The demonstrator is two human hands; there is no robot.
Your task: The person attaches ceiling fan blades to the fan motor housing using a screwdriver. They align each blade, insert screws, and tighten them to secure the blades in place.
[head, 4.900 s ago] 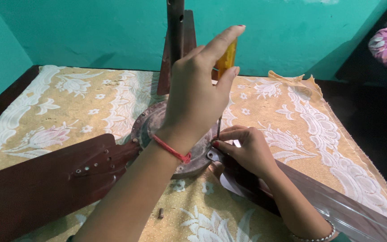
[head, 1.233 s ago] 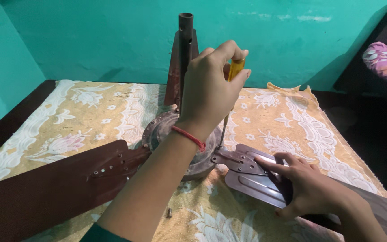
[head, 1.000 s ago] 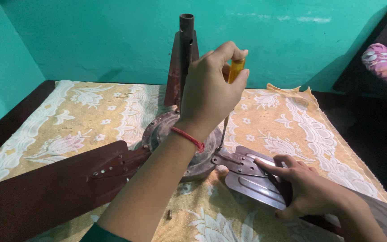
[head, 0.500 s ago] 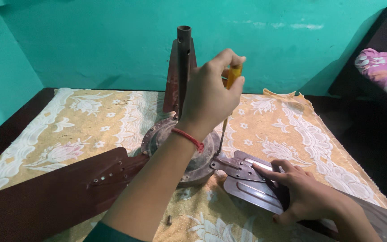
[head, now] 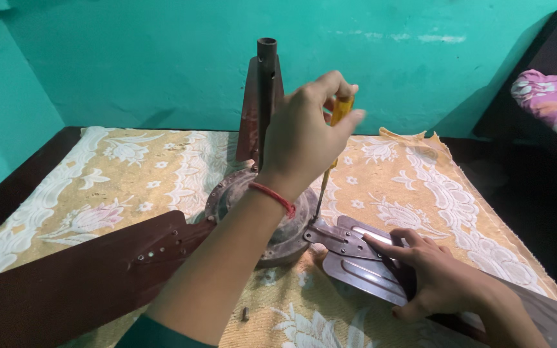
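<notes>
A brown ceiling fan lies on a table: its round motor housing (head: 227, 193) in the middle, a downrod (head: 266, 77) standing up behind it. My left hand (head: 307, 132) grips the yellow handle of a screwdriver (head: 341, 111), held upright with its tip at the metal bracket (head: 336, 237) where a blade joins the motor. My right hand (head: 436, 277) presses flat on that right blade (head: 369, 274), fingers spread across it. A red thread band circles my left wrist.
Another fan blade (head: 78, 277) stretches to the lower left, a third (head: 249, 109) points away behind the rod. A loose screw (head: 245, 314) lies on the yellow floral cloth (head: 117, 174). Teal wall behind; a pink patterned fabric (head: 552, 103) at far right.
My left hand has stayed on the screwdriver, its fingers shifting around the handle. My right hand moved from beside the motor out onto the right blade and has rested there since.
</notes>
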